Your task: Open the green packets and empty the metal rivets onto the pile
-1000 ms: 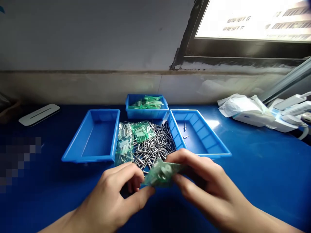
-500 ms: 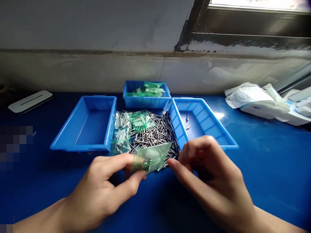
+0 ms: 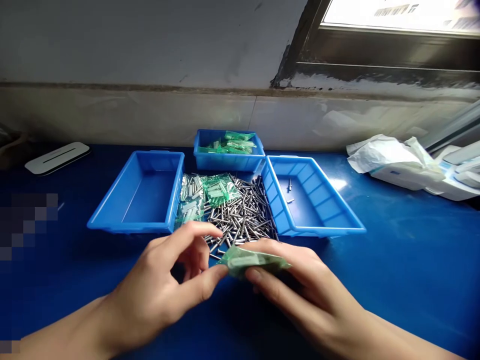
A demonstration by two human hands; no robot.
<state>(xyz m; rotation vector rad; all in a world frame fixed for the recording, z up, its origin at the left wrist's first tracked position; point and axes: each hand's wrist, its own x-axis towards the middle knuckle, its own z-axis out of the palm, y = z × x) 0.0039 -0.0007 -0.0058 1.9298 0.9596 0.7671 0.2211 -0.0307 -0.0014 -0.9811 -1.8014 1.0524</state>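
My right hand (image 3: 311, 287) pinches a small green plastic bag (image 3: 242, 261) between thumb and fingers; pale pieces show faintly inside it. My left hand (image 3: 161, 285) is open, index finger raised away from the bag and thumb tip at its left edge. Whether that thumb touches the bag I cannot tell. Just beyond both hands lies a pile of loose metal screw-like fasteners (image 3: 245, 212). A green bag (image 3: 219, 190) of white pieces rests on the pile, and clear greenish bags (image 3: 190, 207) of white and metal pieces lie along its left side.
A blue bin (image 3: 131, 227) stands left of the pile. Another blue bin (image 3: 326, 231) on the right holds a few fasteners. The back bin (image 3: 228, 161) contains several green bags. A white flat device (image 3: 58, 157) lies far left; white crumpled wrapping (image 3: 386, 155) sits far right.
The bag has passed from my left hand to my right and tilted flatter. My left index finger has lifted off it. My right hand has moved left and closed on the bag.
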